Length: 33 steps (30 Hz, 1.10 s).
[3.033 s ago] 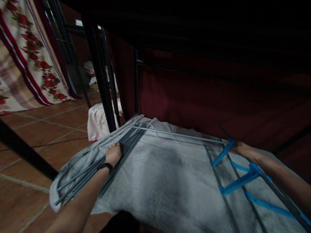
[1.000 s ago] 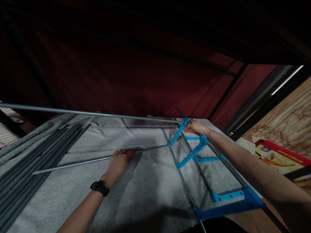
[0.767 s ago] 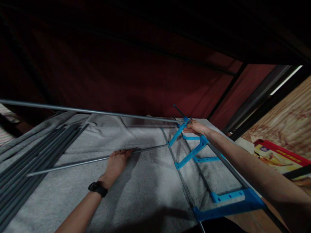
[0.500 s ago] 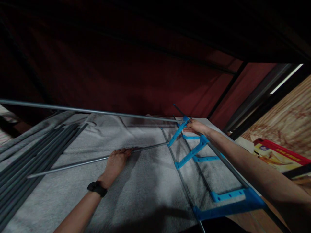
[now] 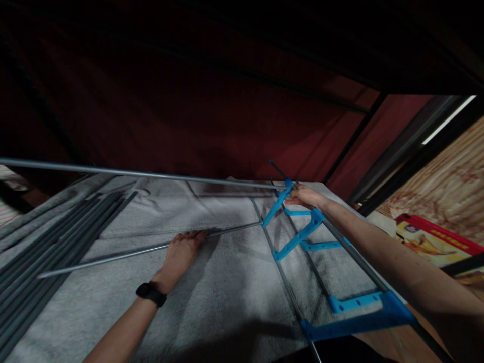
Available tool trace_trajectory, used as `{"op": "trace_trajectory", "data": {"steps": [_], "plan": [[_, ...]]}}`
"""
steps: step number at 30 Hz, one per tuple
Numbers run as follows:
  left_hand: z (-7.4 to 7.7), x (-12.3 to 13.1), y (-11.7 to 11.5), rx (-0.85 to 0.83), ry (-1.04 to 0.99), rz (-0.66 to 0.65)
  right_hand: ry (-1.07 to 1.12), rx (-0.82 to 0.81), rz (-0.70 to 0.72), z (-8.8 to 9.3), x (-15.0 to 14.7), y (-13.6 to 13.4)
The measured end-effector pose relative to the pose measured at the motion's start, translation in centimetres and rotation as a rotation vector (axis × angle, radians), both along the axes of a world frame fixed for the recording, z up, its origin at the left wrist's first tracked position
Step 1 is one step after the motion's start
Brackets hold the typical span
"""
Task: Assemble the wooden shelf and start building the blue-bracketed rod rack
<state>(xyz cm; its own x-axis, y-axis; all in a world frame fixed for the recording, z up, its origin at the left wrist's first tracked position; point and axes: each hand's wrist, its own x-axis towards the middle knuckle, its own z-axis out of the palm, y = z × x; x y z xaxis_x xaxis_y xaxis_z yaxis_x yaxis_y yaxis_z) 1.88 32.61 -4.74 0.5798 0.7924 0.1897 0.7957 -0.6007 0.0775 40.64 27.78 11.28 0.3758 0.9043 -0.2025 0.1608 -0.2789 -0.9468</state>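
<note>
My left hand (image 5: 184,250), below a black wristband (image 5: 151,293), is closed round a thin grey metal tube (image 5: 124,255). The tube's far end meets a blue plastic bracket (image 5: 278,204) on a frame of tubes and brackets. At that bracket's upper end my right hand (image 5: 303,195) grips it, fingers partly hidden behind the plastic. A second long tube (image 5: 151,175) runs from the same upper end out to the left edge. Nearer to me, the frame carries another blue bracket (image 5: 298,237) and a large blue bracket (image 5: 359,325).
Several loose grey tubes (image 5: 71,247) lie bundled at the left on a grey blanket (image 5: 227,302). A dark red curtain (image 5: 227,116) hangs behind. At the right are a dark post (image 5: 355,138) and a red-and-yellow box (image 5: 434,239).
The near end of the tube in my left hand has shifted very slightly to the left. Both hands keep their places and holds.
</note>
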Motion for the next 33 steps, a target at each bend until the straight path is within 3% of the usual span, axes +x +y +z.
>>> {"op": "trace_trajectory", "data": {"steps": [17, 25, 29, 33], "plan": [[0.3, 0.1, 0.6, 0.122, 0.064, -0.096, 0.020, 0.003, -0.036, 0.0, -0.2, 0.3], [0.7, 2.8, 1.6, 0.139, 0.062, -0.228, 0.082, -0.030, -0.078, -0.2, 0.0, 0.9], [0.7, 4.8, 1.5, 0.117, 0.065, -0.271, 0.244, 0.040, -0.032, -1.3, -0.2, 0.1], [1.5, 6.7, 1.4, 0.106, 0.105, -0.303, 0.354, 0.102, 0.091, -3.9, -1.0, -0.8]]}}
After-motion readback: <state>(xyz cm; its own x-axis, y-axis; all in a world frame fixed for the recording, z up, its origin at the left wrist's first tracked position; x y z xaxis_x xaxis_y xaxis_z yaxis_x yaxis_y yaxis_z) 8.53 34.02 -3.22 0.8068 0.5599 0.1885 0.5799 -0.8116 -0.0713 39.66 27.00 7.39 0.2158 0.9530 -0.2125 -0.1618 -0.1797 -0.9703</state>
